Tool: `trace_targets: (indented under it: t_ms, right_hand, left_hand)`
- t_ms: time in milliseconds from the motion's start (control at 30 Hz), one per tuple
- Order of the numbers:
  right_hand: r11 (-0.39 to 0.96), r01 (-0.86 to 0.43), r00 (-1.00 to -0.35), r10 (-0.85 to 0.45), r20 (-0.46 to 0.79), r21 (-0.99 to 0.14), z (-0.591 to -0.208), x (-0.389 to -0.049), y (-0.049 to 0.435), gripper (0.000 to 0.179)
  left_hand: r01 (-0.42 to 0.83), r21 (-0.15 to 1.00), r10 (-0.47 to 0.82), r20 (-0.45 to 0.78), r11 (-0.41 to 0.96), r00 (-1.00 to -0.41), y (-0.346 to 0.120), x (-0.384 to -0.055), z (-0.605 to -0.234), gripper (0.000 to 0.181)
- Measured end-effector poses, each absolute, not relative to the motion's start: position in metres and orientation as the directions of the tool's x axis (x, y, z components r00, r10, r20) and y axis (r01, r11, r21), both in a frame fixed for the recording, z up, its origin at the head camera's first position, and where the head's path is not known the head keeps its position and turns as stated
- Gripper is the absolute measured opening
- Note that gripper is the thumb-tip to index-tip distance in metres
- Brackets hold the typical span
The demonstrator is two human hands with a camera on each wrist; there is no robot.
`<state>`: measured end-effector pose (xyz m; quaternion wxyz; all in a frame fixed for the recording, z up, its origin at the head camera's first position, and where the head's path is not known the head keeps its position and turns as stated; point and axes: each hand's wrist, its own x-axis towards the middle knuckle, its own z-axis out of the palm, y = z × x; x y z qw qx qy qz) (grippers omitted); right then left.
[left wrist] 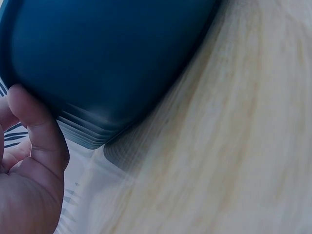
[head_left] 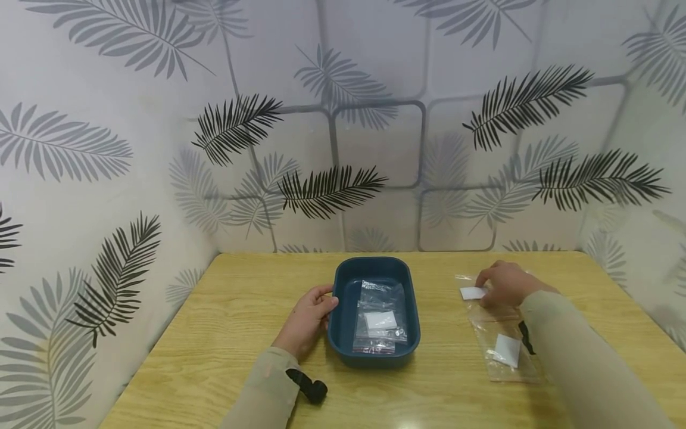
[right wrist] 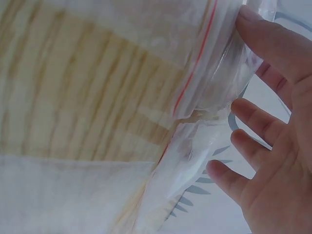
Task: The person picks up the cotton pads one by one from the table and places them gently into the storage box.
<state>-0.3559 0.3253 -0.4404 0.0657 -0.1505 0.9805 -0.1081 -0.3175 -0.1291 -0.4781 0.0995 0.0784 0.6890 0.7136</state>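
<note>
A dark blue plastic basin [head_left: 336,333] stands on the table, with clear zip bags [head_left: 370,298] and their white labels inside. My left hand [head_left: 308,319] grips its left side, thumb at the rim and other fingers along the outside wall. In the left wrist view the thumb [left wrist: 36,122] lies against the blue wall. To the right, my right hand [head_left: 506,283] pinches the edge of a clear zip bag [right wrist: 200,73] with a red seal line; its other fingers [right wrist: 253,117] are spread. Another clear zip bag [head_left: 495,363] with a white label lies nearer on the table.
The wood-grain table [head_left: 241,286] runs back to a wall [head_left: 375,226] with a leaf pattern. Black straps [head_left: 308,386] are on both wrists over the sleeves.
</note>
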Motion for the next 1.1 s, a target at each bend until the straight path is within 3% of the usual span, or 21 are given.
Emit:
trace_targets:
  t_ms: [600,800,1100]
  right_hand:
    - [0.935,-0.243,-0.942,-0.29,-0.166,-0.258,-0.433,-0.353,0.317,0.023]
    - [0.925,-0.315,-0.936,-0.34,-0.092,-0.21,-0.439,-0.354,0.318,0.021]
    - [0.887,-0.38,-0.921,-0.39,0.013,-0.262,-0.429,-0.356,0.305,0.011]
  left_hand:
    - [-0.055,0.998,0.255,-0.045,-0.032,-0.966,-0.13,-0.317,-0.476,0.046]
    - [-0.062,0.998,0.248,-0.053,-0.03,-0.967,-0.13,-0.316,-0.476,0.045]
    - [-0.055,0.998,0.246,-0.044,-0.038,-0.968,-0.13,-0.317,-0.476,0.044]
